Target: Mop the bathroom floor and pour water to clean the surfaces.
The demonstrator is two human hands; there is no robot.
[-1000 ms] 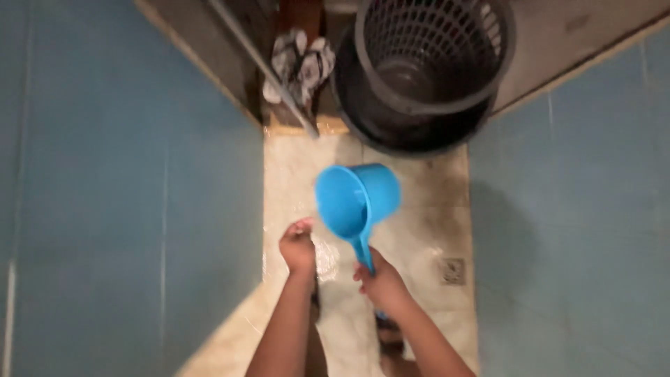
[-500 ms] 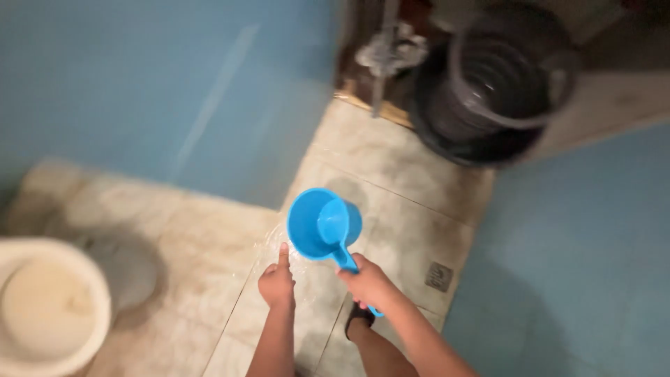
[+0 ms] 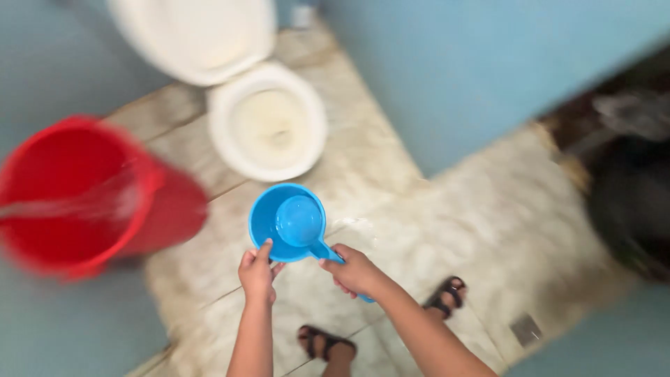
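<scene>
A blue plastic dipper [image 3: 287, 222] with a round bowl and a short handle is held upright over the wet floor. My right hand [image 3: 354, 271] grips its handle. My left hand [image 3: 256, 269] touches the bowl's near rim with its fingertips. A red bucket [image 3: 77, 195] stands to the left, blurred, with a pale streak across its mouth. A white toilet [image 3: 259, 119] with its lid raised lies beyond the dipper.
Beige floor tiles [image 3: 474, 223] are wet and bounded by blue walls [image 3: 481, 63]. A dark basket [image 3: 631, 202] sits at the right edge. My feet in black sandals [image 3: 447, 297] stand below. A floor drain [image 3: 525, 328] lies at the lower right.
The view has swung left: the toilet and a red bucket came into view and the dark basket slid to the right edge. My left hand now touches the dipper's rim.
</scene>
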